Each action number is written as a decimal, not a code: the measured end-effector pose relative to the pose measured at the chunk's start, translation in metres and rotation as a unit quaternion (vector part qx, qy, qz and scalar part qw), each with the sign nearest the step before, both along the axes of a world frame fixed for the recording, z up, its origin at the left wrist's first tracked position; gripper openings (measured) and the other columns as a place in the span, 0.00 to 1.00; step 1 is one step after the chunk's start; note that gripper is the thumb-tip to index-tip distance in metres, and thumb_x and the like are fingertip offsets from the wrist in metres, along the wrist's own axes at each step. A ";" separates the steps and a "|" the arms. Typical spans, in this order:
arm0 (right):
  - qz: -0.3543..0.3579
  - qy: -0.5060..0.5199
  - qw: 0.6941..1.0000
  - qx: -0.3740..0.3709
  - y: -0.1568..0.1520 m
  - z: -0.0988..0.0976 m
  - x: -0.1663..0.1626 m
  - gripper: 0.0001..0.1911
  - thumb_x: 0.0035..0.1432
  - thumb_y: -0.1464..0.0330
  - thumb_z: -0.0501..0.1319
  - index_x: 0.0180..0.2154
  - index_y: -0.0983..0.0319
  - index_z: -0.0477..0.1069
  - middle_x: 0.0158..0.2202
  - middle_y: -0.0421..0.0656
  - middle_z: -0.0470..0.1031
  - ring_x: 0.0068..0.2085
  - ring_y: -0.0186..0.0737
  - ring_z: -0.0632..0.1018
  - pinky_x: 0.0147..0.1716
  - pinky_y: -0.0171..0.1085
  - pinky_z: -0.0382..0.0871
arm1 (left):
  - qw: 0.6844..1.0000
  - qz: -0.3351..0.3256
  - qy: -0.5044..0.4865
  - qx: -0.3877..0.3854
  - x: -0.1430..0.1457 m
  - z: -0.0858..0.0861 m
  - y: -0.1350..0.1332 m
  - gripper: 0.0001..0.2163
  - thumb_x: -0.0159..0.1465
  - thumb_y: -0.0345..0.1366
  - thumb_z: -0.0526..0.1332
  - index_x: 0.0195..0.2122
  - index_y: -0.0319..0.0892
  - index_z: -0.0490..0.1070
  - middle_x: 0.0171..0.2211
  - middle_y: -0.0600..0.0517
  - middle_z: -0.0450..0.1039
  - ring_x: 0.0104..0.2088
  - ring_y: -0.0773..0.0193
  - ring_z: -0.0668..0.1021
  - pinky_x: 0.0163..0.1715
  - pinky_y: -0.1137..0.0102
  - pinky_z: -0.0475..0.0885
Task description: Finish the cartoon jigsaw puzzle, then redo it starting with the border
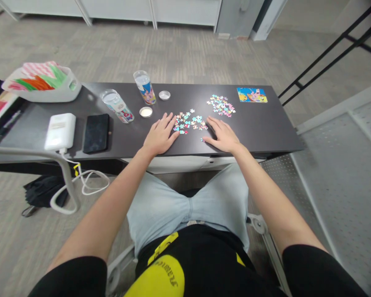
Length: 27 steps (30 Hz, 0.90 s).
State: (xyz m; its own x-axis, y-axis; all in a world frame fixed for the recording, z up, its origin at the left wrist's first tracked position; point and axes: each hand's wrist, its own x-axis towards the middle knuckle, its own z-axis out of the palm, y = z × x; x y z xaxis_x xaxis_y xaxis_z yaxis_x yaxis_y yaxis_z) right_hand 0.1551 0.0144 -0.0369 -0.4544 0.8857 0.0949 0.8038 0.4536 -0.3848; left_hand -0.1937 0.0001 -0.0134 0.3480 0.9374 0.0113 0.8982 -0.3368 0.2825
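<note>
Loose jigsaw puzzle pieces (190, 122) lie scattered on the dark table between my two hands. My left hand (161, 134) rests flat on the tabletop, fingers stretched out, its fingertips beside the left edge of these pieces. On the other side my right hand (222, 135) also lies flat with the fingers apart. A single puzzle piece (202, 140) sits by the tip of its thumb. Farther back is a second heap of puzzle pieces (221, 105). Beyond it, to the right, lies a colourful cartoon picture card (252, 95). Neither hand holds anything.
Two clear printed cylinders (144, 87) (117, 106) stand at the left, near two round lids (164, 95) (146, 111). Further left are a black phone-like slab (96, 133), a white power bank (60, 131) with a cable, and a white basket (54, 95) of colourful packets.
</note>
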 end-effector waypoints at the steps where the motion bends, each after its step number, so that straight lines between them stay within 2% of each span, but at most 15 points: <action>1: -0.005 0.001 1.000 0.004 0.000 -0.001 0.000 0.49 0.88 0.45 0.67 0.93 0.67 0.64 0.95 0.62 0.63 0.93 0.70 0.69 0.95 0.65 0.58 | 1.000 0.003 0.002 0.004 -0.006 -0.001 -0.005 0.40 0.90 0.49 0.52 0.97 0.32 0.59 0.98 0.38 0.52 0.99 0.42 0.54 0.97 0.47 0.53; 3: -0.024 -0.013 1.000 0.004 0.001 -0.003 -0.004 0.48 0.89 0.46 0.64 0.93 0.65 0.64 0.95 0.61 0.64 0.93 0.71 0.69 0.95 0.67 0.58 | 1.000 -0.008 0.008 0.008 -0.011 -0.004 -0.014 0.39 0.91 0.49 0.53 0.96 0.33 0.62 0.98 0.39 0.52 0.99 0.42 0.54 0.97 0.47 0.51; 6: -0.073 -0.026 0.997 0.000 0.004 -0.002 -0.014 0.47 0.89 0.46 0.60 0.93 0.64 0.63 0.95 0.59 0.65 0.93 0.71 0.68 0.94 0.69 0.62 | 0.999 -0.037 0.020 0.008 -0.008 -0.006 -0.026 0.36 0.92 0.50 0.55 0.96 0.41 0.66 0.97 0.43 0.53 0.99 0.43 0.54 0.98 0.44 0.51; 10: -0.101 0.053 0.993 0.025 -0.003 -0.001 -0.015 0.39 0.90 0.51 0.53 0.89 0.59 0.71 0.90 0.57 0.74 0.87 0.67 0.78 0.86 0.67 0.75 | 0.999 -0.044 0.015 0.017 -0.002 -0.008 -0.035 0.31 0.93 0.49 0.58 0.92 0.51 0.75 0.97 0.45 0.54 0.99 0.42 0.54 0.97 0.40 0.54; 15: -0.056 0.084 0.994 0.045 -0.020 -0.003 -0.007 0.25 0.85 0.54 0.65 0.73 0.51 0.89 0.77 0.55 0.84 0.79 0.67 0.83 0.81 0.68 0.79 | 0.999 -0.046 -0.019 0.018 -0.006 -0.007 -0.035 0.25 0.92 0.48 0.66 0.86 0.58 0.83 0.97 0.49 0.57 0.98 0.41 0.58 0.95 0.43 0.60; 18: -0.060 0.066 0.995 0.053 -0.023 -0.004 -0.008 0.19 0.84 0.54 0.68 0.65 0.49 0.93 0.69 0.56 0.85 0.71 0.69 0.84 0.78 0.69 0.81 | 0.999 -0.030 -0.037 0.025 -0.007 -0.006 -0.034 0.22 0.89 0.48 0.72 0.82 0.58 0.87 0.95 0.49 0.63 0.96 0.41 0.63 0.94 0.45 0.62; 24: -0.037 0.048 0.997 0.057 -0.021 -0.004 -0.009 0.17 0.87 0.53 0.69 0.64 0.49 0.93 0.65 0.55 0.85 0.63 0.65 0.84 0.72 0.65 0.82 | 0.998 0.002 -0.064 0.020 0.016 -0.001 -0.038 0.16 0.87 0.47 0.76 0.72 0.60 0.94 0.87 0.51 0.77 0.91 0.44 0.74 0.95 0.41 0.58; 27: -0.033 0.061 0.996 0.054 -0.020 -0.007 -0.010 0.18 0.89 0.51 0.69 0.65 0.49 0.92 0.64 0.54 0.86 0.64 0.63 0.84 0.71 0.63 0.82 | 0.996 0.031 -0.083 0.031 0.031 0.001 -0.040 0.15 0.86 0.48 0.77 0.69 0.57 0.95 0.86 0.49 0.79 0.92 0.42 0.71 0.95 0.40 0.59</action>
